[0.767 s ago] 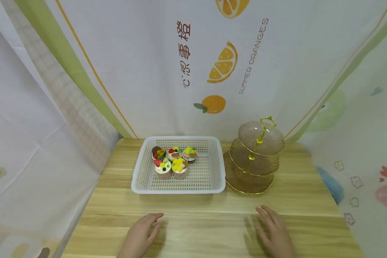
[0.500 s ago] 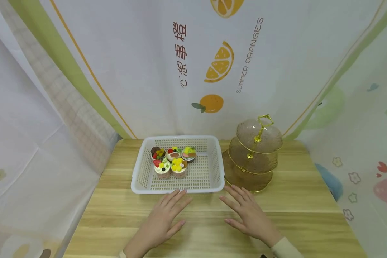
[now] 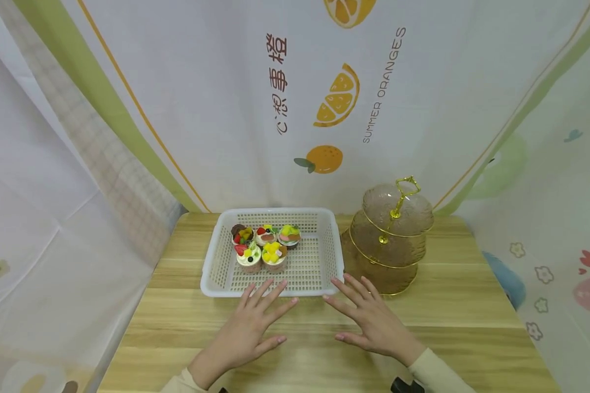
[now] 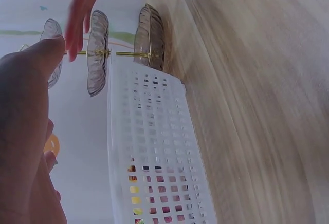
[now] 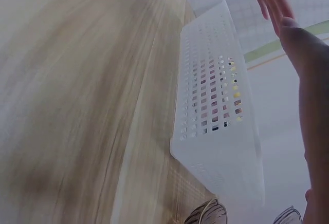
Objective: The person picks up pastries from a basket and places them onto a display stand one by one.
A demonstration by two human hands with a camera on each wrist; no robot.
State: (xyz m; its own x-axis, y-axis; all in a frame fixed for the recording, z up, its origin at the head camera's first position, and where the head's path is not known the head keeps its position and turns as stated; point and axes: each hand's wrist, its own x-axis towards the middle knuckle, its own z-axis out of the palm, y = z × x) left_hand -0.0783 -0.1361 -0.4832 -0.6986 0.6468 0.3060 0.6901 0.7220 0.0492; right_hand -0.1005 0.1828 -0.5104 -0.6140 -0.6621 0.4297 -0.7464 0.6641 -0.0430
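Observation:
In the head view my left hand (image 3: 248, 327) hovers palm down with spread, straight fingers, its fingertips overlapping the front rim of a white plastic basket (image 3: 211, 273). My right hand (image 3: 373, 322) is spread the same way, fingertips near the basket's front right corner. Neither hand holds anything. Inside the basket, toward its left, stand several cupcakes (image 3: 273, 256) topped with cream and fruit pieces. Both wrist views show the basket's perforated side wall (image 4: 154, 131), with the cupcakes' colours showing through the holes. The other hand appears in each wrist view, above the basket's height.
A three-tier stand (image 3: 388, 245) with smoky clear plates, gold rims and a gold handle is right beside the basket on its right. The wooden table (image 3: 305, 360) runs back to a white curtain (image 3: 201, 109) printed with oranges. More patterned cloth hangs at both sides.
Both hands have moved forward and inward from the table's near part to the basket's front edge, their fingers spreading wider. Basket, cupcakes and stand stay in place.

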